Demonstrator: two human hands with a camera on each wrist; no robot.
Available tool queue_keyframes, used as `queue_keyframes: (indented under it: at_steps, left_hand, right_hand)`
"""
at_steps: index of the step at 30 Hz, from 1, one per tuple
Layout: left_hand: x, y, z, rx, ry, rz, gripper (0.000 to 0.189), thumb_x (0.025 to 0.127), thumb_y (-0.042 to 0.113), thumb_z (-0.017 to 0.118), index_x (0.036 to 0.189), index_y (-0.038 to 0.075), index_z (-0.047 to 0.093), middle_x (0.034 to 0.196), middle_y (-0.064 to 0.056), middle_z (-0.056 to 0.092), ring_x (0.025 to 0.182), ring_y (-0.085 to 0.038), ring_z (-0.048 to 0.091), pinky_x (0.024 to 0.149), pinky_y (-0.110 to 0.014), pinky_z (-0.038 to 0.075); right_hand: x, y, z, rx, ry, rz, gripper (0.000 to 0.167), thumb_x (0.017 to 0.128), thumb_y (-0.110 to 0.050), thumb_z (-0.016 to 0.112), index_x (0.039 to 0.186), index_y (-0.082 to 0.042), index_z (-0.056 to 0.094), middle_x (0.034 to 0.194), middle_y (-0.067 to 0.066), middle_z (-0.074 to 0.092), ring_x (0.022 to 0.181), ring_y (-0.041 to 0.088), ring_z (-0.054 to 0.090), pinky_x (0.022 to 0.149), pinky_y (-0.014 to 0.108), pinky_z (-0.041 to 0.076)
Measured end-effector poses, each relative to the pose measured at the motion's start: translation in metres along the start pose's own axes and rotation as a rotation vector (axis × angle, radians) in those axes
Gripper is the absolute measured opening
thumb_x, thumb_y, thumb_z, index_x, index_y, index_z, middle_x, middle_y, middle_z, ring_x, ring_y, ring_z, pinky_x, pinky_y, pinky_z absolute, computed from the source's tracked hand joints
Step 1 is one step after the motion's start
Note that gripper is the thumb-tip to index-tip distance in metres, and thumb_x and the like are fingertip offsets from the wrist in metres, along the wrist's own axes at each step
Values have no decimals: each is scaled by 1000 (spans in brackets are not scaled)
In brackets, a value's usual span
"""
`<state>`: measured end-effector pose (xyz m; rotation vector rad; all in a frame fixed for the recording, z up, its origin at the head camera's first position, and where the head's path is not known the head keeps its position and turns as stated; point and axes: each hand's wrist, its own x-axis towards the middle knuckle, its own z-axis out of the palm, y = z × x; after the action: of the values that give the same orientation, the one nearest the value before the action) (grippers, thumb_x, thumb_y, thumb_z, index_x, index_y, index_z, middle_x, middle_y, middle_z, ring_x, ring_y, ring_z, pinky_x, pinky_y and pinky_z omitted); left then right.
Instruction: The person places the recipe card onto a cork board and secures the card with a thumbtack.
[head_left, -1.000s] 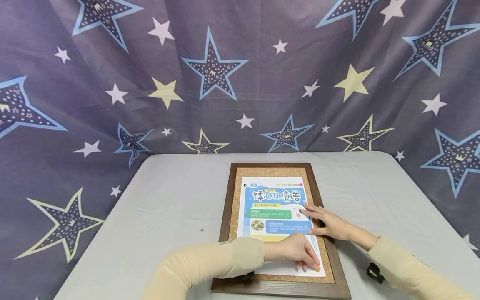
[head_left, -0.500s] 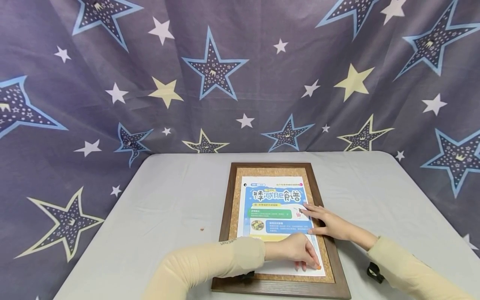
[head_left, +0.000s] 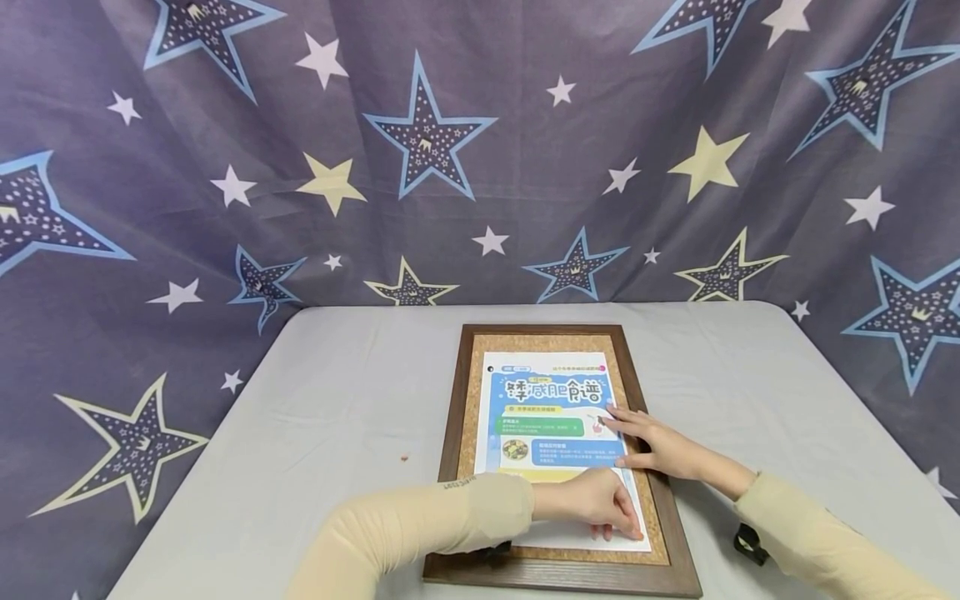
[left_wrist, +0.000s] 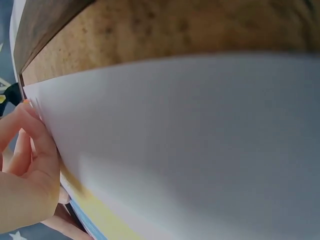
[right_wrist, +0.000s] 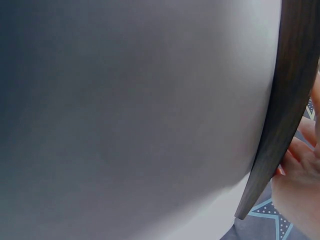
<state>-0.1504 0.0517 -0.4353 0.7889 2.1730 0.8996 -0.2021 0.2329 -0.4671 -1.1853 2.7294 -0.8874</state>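
A printed sheet [head_left: 555, 400] lies on a cork board [head_left: 540, 343] in a dark wooden frame [head_left: 454, 400]. My left hand [head_left: 597, 502] pinches a small orange pushpin [left_wrist: 26, 101] at the sheet's lower right corner. In the head view the fingertips cover most of that pin. My right hand [head_left: 663, 446] rests with spread fingers on the sheet's right edge, across the frame's side. The right wrist view shows my right hand [right_wrist: 300, 172] partly behind the frame's edge. A black pin [head_left: 491, 369] and a pink pin [head_left: 602, 368] sit at the sheet's top corners.
The board lies on a table with a pale grey cloth [head_left: 352, 400]. A tiny brownish bit [head_left: 404, 457] lies left of the board. Behind the table hangs a grey-purple curtain [head_left: 525, 183] with stars.
My left fingertips have shifted very slightly at the corner, and less of the orange pushpin shows now. My right hand has stayed in place.
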Motion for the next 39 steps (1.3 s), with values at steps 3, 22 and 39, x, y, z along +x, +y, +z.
queue_keyframes:
  at_steps: [3, 22, 39]
  left_hand:
    - [1, 0, -1, 22, -25, -5, 9, 78, 10, 66, 75, 4, 71, 50, 0, 59, 34, -3, 40, 34, -16, 37]
    - [2, 2, -1, 120, -32, -36, 16, 80, 14, 64, 67, 6, 67, 39, 3, 44, 31, -4, 37, 33, -14, 32]
    - [0, 3, 0, 147, 13, -14, 14, 78, 16, 66, 66, 9, 69, 38, 3, 46, 30, -3, 38, 33, -13, 33]
  right_hand:
    - [0, 0, 0, 3, -2, 1, 59, 80, -24, 64, 125, 7, 43, 132, 30, 33, 119, 49, 28, 92, 62, 21]
    - [0, 0, 0, 4, -7, 10, 59, 80, -25, 64, 126, 7, 43, 133, 30, 32, 120, 49, 26, 92, 61, 20]
    - [0, 2, 0, 8, -28, 25, 60, 82, -28, 62, 128, 5, 42, 134, 29, 31, 120, 50, 25, 92, 63, 22]
